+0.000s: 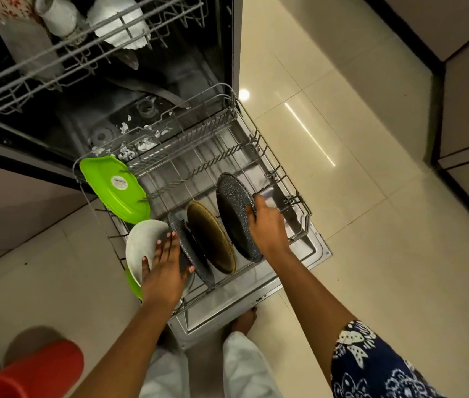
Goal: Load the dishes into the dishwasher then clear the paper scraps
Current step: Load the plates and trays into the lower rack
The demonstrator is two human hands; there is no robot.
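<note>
- The large speckled plate [234,214] stands on edge in the lower rack [273,156], towards its near right corner; the right hand [267,225] grips its rim, fingers curled over the right-hand edge.
- Just left of it a brown plate [211,239] and a small speckled plate [180,238] stand upright in neighbouring slots.
- The left hand [164,271] lies with straight, spread fingers across the small speckled plate and the white plate [144,239] at the rack's near left corner, holding nothing.
- A green plate [112,188] leans along the left edge.
- Paper scraps [144,145] lie crumpled at the rack's far edge.
- The upper rack [55,61] carries white cups [61,15].
</note>
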